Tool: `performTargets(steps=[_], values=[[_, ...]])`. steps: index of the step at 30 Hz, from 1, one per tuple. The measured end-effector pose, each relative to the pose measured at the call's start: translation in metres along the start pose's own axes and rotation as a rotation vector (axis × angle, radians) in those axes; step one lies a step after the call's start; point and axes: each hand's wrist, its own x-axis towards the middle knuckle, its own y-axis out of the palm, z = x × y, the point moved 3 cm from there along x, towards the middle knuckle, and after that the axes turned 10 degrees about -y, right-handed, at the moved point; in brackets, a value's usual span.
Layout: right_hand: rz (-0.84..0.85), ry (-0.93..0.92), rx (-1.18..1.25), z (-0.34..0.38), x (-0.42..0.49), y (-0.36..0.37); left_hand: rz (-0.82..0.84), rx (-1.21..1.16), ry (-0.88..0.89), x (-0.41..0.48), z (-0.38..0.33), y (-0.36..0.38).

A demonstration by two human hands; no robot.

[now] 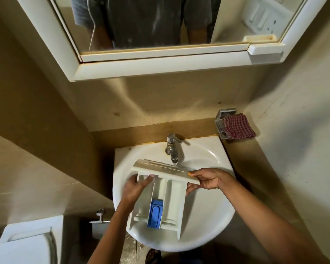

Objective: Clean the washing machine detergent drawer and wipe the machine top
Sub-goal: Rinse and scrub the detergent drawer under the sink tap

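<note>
Left fingers are curling into the left compartment just behind the front panel. The thumb looks to be sitting outside the side wall, so the left hand is pinching that wall. It may also be rubbing residue inside; can't separate the two. Right thumb is lying on top of the panel's right end and the other fingers are curling under it, so the right hand is gripping the panel. Neither hand is released.

Detergent drawer is out of the machine and hanging over the sink. Its panel end is sitting under the tap and its rear end is dipping toward the person. Blue siphon cap is sitting in the middle slot near the rear. A thin stream looks to be running from the spout onto the panel top.

Step, by my read: the person is rinsing the drawer. The machine isn't in view, and the top wipe is presumably not yet done.

Next move is probably calling for:
- tilting the drawer so water is getting into the compartments
- pulling the cap and flushing under it
- holding firm with both hands, since wet plastic is likely slippery

Checked cloth is hanging on a metal holder right of the sink; likely candidate for wiping.

Writing: nothing is reading out. No brand is showing on drawer, cap or tap. Compartment markings, if any, are too small to tell.
</note>
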Motion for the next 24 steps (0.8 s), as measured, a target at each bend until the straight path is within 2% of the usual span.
performTargets(steps=[1, 3, 7, 13, 19, 24], values=[[-0.005, 0.005, -0.018, 0.003, 0.000, -0.001, 0.073, 0.062, 0.015, 0.008, 0.004, 0.002], [-0.032, 0.002, -0.015, 0.008, -0.002, -0.003, 0.111, 0.110, 0.044, 0.020, 0.007, 0.005], [-0.110, -0.026, -0.003, 0.020, -0.005, -0.010, 0.040, 0.028, 0.094, 0.034, 0.006, 0.010], [-0.209, -0.044, -0.093, 0.032, -0.008, -0.020, 0.060, -0.123, 0.079, 0.044, 0.019, 0.029], [-0.250, -0.045, -0.167, 0.044, -0.014, -0.023, 0.134, -0.292, 0.030, 0.047, 0.026, 0.048], [-0.299, -0.060, -0.179, 0.052, -0.025, -0.023, 0.190, -0.294, 0.012, 0.057, 0.031, 0.067]])
